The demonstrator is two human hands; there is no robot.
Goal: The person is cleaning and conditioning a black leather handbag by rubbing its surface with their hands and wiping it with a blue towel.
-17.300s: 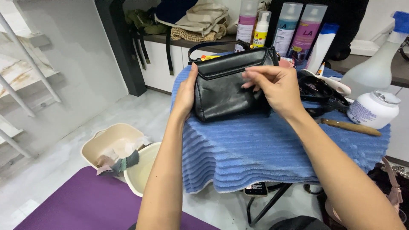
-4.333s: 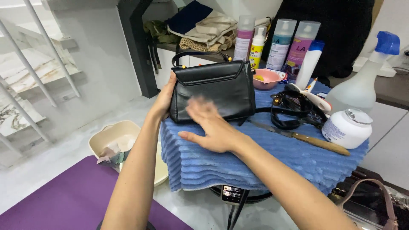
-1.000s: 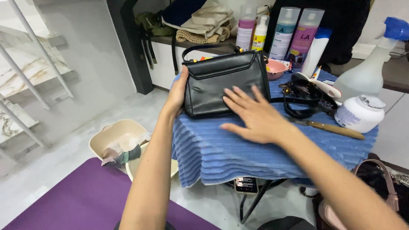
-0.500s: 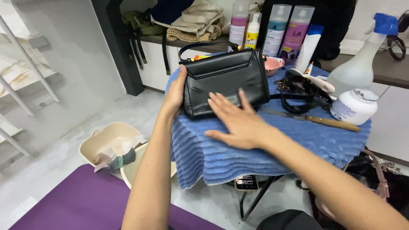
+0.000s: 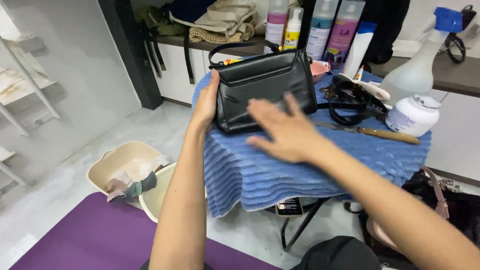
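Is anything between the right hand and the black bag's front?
Nothing visible. The right hand, blurred and open flat, lies against the lower front of the black bag, while the left hand grips the bag's left edge on the blue towel.

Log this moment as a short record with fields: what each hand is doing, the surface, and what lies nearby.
left hand: grips the left edge of the black handbag, holding it upright
right hand: open and flat, blurred, at the handbag's front
surface: blue ribbed towel over a small table
nearby right: wooden-handled knife, white jar, spray bottle
floor: two beige basins
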